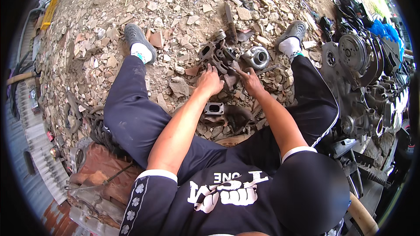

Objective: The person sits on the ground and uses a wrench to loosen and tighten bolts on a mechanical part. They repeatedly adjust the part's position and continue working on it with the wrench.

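A rusty cast-metal engine part (215, 53) with a square port and flanges lies on the rubble between my feet. My left hand (210, 81) grips its near edge, with the fingers curled over the metal. At the part's right side is my right hand (252, 82), its index finger stretched against the metal and its other fingers curled; what they hold, if anything, is hidden. A round turbocharger housing (257, 57) sits just beyond my right hand. A thin metal bar (268, 69) shows beside that hand. Nearer my lap lies a manifold (214, 108) with a square flange.
A dark, long flat-bladed tool (229, 22) lies beyond the part. Engine parts with a pulley (352, 52) are heaped at the right, near a blue plastic bag (387, 32). A reddish-brown sheet (103, 166) and corrugated sheeting (39, 148) are at the left. Broken stone covers the ground.
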A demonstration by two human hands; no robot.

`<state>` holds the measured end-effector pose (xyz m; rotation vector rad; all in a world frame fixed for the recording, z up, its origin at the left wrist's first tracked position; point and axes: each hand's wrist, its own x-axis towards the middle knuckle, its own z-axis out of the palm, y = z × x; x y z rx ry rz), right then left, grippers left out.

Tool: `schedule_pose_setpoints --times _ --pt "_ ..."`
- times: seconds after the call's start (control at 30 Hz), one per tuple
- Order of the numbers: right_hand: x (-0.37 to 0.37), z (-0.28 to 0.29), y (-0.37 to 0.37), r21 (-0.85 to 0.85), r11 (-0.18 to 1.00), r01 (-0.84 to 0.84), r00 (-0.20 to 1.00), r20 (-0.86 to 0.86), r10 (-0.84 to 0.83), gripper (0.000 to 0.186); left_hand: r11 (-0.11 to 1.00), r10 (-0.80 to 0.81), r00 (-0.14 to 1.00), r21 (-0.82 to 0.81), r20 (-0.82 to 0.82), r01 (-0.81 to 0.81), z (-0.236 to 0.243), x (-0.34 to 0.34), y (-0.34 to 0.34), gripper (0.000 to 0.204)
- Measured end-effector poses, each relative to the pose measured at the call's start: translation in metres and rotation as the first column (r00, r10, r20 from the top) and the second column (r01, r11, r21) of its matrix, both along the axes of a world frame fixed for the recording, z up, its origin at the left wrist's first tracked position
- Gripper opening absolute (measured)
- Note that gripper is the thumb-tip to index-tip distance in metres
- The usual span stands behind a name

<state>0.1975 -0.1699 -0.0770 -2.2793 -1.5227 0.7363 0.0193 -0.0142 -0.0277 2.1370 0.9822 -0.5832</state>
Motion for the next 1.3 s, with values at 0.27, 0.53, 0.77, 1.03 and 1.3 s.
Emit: schedule_pose_setpoints --times 0.27,0.53,0.77,1.03,1.3 --pt "-0.027 0.008 -0.013 -0.087 0.986 0.144 0.985 0.106 -0.135 0.055 0.999 0.026 0.999 0.02 0.038 -0.027 -0.002 0.001 0.003 0.078" --pt "-0.052 0.046 0.007 -0.142 0.952 0.27 0.95 -0.122 -0.287 0.044 0.998 0.06 0.998 0.012 0.026 -0.06 0.006 0.0 0.001 0.071" --pt "-0.053 0.07 0.038 0.023 0.983 0.183 0.983 -0.025 -0.182 0.039 0.996 0.072 0.997 -0.054 0.028 -0.07 0.011 0.004 0.008 0.053" --pt "-0.054 0.071 0.072 -0.039 0.995 0.095 0.995 0.034 -0.094 0.041 0.998 0.064 0.996 0.014 0.06 -0.065 0.005 0.004 0.006 0.04" --pt "-0.079 0.056 0.064 0.067 0.988 0.137 0.985 0.097 -0.143 0.043 1.0 0.011 0.999 0.024 0.053 -0.012 0.009 0.002 0.004 0.055"
